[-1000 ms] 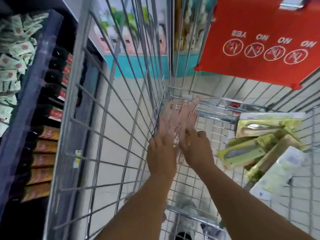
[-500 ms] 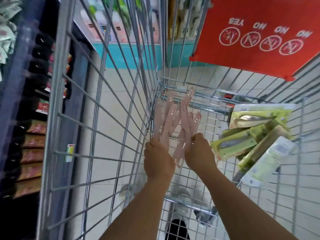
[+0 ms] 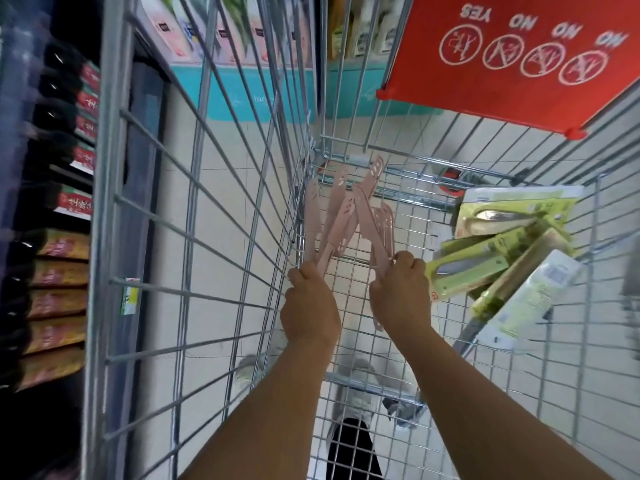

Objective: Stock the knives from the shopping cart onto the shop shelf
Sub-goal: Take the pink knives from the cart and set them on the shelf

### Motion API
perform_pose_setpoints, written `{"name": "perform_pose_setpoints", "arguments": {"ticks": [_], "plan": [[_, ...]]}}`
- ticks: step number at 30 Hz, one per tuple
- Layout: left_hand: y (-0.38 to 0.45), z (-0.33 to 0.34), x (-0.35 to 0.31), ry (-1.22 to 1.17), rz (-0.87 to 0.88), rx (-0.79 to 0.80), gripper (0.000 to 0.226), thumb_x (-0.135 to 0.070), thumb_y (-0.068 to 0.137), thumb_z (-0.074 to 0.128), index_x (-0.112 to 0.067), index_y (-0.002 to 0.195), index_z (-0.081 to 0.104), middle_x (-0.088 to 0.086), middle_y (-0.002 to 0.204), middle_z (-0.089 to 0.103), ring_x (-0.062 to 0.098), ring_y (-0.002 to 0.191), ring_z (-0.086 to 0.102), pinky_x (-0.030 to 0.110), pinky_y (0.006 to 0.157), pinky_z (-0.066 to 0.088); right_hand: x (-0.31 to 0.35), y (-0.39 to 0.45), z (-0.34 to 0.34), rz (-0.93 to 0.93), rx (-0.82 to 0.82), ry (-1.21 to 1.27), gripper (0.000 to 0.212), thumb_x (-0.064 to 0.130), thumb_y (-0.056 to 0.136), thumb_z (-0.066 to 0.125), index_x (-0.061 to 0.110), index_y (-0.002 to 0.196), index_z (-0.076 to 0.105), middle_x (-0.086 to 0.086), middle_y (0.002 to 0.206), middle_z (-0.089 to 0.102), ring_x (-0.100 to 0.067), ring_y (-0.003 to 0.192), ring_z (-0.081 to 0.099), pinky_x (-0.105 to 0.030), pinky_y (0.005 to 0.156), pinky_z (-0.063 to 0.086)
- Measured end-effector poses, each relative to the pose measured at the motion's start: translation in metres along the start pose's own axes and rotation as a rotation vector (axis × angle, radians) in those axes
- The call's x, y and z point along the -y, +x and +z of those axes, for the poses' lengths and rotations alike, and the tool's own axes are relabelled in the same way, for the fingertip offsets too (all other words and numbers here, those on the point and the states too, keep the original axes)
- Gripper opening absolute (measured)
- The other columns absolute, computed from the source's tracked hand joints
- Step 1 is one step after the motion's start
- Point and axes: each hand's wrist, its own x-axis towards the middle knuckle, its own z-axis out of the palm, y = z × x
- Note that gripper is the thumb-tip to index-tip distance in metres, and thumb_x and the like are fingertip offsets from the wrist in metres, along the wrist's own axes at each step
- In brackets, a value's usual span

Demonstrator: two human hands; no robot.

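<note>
Both my hands reach down into the wire shopping cart (image 3: 194,209). My left hand (image 3: 310,301) grips the handles of several pink plastic knives (image 3: 332,216) that fan upward near the cart's left wall. My right hand (image 3: 401,292) grips more pink knives (image 3: 375,220), their blades pointing away from me. Both bundles are lifted a little above the cart floor. Several knives in green blister packs (image 3: 498,244) lie piled against the cart's right side.
The cart's red child-seat flap (image 3: 519,60) with warning icons hangs at the upper right. A dark shop shelf (image 3: 65,209) with packaged goods runs along the left, outside the cart. More shelves with boxes (image 3: 242,32) stand ahead across the tiled floor.
Both hands have closed round the pink knives and raised them off the cart floor, the two bundles drawing slightly apart. The view has tilted and shifted closer.
</note>
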Motion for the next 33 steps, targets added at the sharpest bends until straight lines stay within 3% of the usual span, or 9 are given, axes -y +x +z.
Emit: {"name": "perform_pose_setpoints", "arguments": {"ticks": [2,7,14,18,24,26,30,33], "plan": [[-0.002,0.000,0.000,-0.023,-0.012,0.015,0.033,-0.010,0.098,0.041,-0.008,0.128,0.028,0.013,0.125,0.039,0.028,0.093,0.062,0.033,0.063,0.042,-0.001,-0.001,0.001,-0.013,0.012,-0.016,0.038,0.013,0.088,0.056,-0.002,0.121,0.041,-0.020,0.117,0.046,-0.036,0.104,0.049,-0.040,0.087,0.041],[-0.008,0.005,0.001,-0.116,-0.056,0.023,0.035,-0.009,0.097,0.042,-0.008,0.129,0.027,0.012,0.124,0.039,0.028,0.090,0.061,0.036,0.063,0.047,-0.011,0.004,0.003,0.172,0.080,0.230,0.030,0.017,0.089,0.057,0.004,0.112,0.045,-0.015,0.109,0.056,-0.033,0.092,0.056,-0.033,0.070,0.040],[-0.019,0.006,0.001,-0.213,-0.089,0.007,0.034,-0.009,0.098,0.039,-0.009,0.131,0.029,0.010,0.119,0.052,0.029,0.095,0.061,0.043,0.076,0.054,-0.021,0.003,0.003,0.092,0.052,0.211,0.027,0.032,0.099,0.043,0.007,0.105,0.052,-0.012,0.099,0.057,-0.032,0.085,0.058,-0.038,0.069,0.046],[-0.026,0.003,0.001,-0.233,-0.102,0.005,0.036,-0.009,0.098,0.038,-0.009,0.133,0.030,0.011,0.119,0.054,0.030,0.095,0.061,0.043,0.075,0.054,-0.027,-0.002,-0.003,0.149,0.101,0.227,0.020,0.020,0.100,0.040,0.007,0.111,0.050,-0.012,0.105,0.053,-0.026,0.082,0.054,-0.034,0.070,0.041],[-0.050,-0.015,-0.006,-0.280,-0.106,-0.003,0.043,-0.004,0.097,0.033,-0.008,0.139,0.026,0.012,0.125,0.053,0.030,0.097,0.060,0.040,0.073,0.050,-0.033,-0.026,-0.029,0.188,0.120,0.371,0.031,0.015,0.100,0.033,0.015,0.131,0.040,0.001,0.080,0.051,-0.023,0.074,0.052,-0.032,0.067,0.038],[-0.062,-0.028,-0.013,-0.311,-0.105,-0.002,0.043,-0.002,0.096,0.031,-0.009,0.138,0.027,0.012,0.123,0.054,0.030,0.092,0.060,0.036,0.068,0.046,-0.031,-0.037,-0.043,0.162,0.121,0.392,0.027,0.014,0.100,0.034,0.015,0.126,0.041,0.000,0.081,0.052,-0.025,0.074,0.053,-0.031,0.065,0.038],[-0.090,-0.064,-0.030,-0.418,-0.090,-0.031,0.036,0.000,0.094,0.032,-0.012,0.128,0.036,0.007,0.097,0.059,0.023,0.073,0.055,0.035,0.063,0.046,-0.020,-0.059,-0.081,0.075,0.101,0.393,0.011,0.013,0.099,0.034,0.011,0.102,0.044,-0.005,0.077,0.054,-0.025,0.068,0.051,-0.030,0.054,0.033],[-0.114,-0.098,-0.041,-0.475,-0.050,-0.100,0.030,-0.006,0.097,0.029,-0.013,0.126,0.039,0.006,0.107,0.059,0.019,0.072,0.050,0.033,0.061,0.041,-0.005,-0.078,-0.115,-0.002,0.096,0.350,0.018,0.013,0.099,0.033,0.010,0.106,0.049,-0.009,0.084,0.060,-0.027,0.071,0.053,-0.029,0.055,0.033]]}}
